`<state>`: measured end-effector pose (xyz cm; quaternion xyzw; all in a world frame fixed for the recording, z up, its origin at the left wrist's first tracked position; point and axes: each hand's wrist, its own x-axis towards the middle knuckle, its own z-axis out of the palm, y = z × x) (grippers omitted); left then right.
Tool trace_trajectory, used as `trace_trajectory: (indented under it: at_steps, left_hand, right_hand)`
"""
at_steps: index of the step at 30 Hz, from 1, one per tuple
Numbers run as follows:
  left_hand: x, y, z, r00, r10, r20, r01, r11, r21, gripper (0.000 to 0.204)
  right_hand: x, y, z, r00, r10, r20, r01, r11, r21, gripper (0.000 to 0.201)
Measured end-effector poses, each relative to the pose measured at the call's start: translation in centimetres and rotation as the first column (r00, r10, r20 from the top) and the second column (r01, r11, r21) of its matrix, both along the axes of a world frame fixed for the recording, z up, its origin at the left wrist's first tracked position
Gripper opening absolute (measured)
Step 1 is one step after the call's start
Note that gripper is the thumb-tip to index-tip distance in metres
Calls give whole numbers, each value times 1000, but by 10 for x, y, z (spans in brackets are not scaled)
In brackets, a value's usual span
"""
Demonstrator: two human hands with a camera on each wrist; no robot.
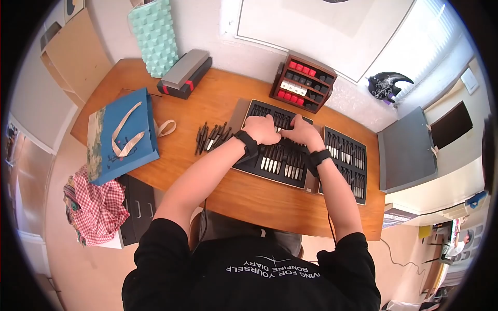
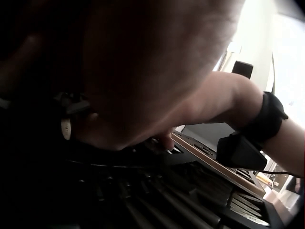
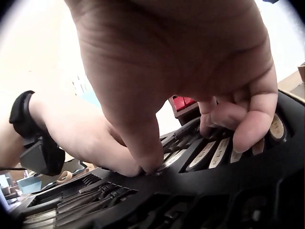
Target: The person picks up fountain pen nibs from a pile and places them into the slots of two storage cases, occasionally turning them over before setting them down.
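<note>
A black pen tray [image 1: 275,165] with rows of pens in slots lies on the wooden desk [image 1: 244,202]. Both hands are curled over its far half, side by side and touching. My left hand [image 1: 262,129] has its fingers bent down onto the tray; the left wrist view is dark, showing only one fingertip [image 2: 167,141] against the tray, and what it holds is hidden. My right hand [image 3: 198,143] has its thumb and curled fingers [image 3: 248,131] around a dark pen [image 3: 183,131] just above the slots.
Loose dark pens [image 1: 211,137] lie left of the tray; a second pen tray [image 1: 346,163] sits to its right. Behind stand a wooden rack [image 1: 304,83], a black-and-grey box [image 1: 184,74] and a teal block [image 1: 154,36]. Blue bag [image 1: 122,136] at left, grey case [image 1: 406,151] at right.
</note>
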<state>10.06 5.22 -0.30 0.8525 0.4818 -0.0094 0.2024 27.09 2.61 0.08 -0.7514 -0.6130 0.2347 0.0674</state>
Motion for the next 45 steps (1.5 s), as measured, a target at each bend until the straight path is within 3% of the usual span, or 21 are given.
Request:
trace_trajectory:
  at_steps: [5,7,14,22,26,28,30,34,35,38,39,45]
  left_hand:
    - [9,-1,7,997,-11,-79,12,1000,14,59]
    - [13,0,10,993,-19,-115,19,1000,-1,47]
    - [30,8,7,949,-81,-305,82,997,-7,38]
    - [29,-2,-2,971,-24,-239,59,989,139,32]
    - [20,-6,0,982,-38,-184,76,976,204,27]
    - [15,-6,1,973,-112,-202,156,964,214,27]
    - [13,-9,0,985,-73,-156,112,959,259,28]
    - [15,-6,-1,991,-17,-130,51,962,268,31]
    - [17,-1,-1,991,-9,-134,39,974,221,40]
    - [20,2,-7,991,-38,-128,78,942,327,47]
    - [22,5,-11,990,-44,-135,87,940,331,47]
    - [23,15,-17,983,-118,-138,154,946,286,43]
  right_hand:
    - [5,-2,-6,991,108,78,-113,992,62,65]
    - [7,-1,-8,991,114,73,-118,991,61,65]
    - [7,-2,-4,985,143,95,-148,987,56,66]
    - [15,-3,-7,984,175,-3,-175,981,85,65]
    - [15,-5,-8,984,178,4,-177,979,105,63]
    - [16,-7,-8,989,145,-28,-141,983,119,63]
    - [17,-8,-9,983,182,-10,-179,977,120,63]
    - [17,-12,-8,984,174,-27,-169,976,140,65]
    - [16,-11,-8,984,176,-12,-174,978,119,68]
    - [15,-12,-9,987,163,7,-163,980,110,70]
    - [14,-12,-13,991,133,-5,-131,984,121,59]
    - [13,-12,-16,993,117,-5,-116,987,113,58]
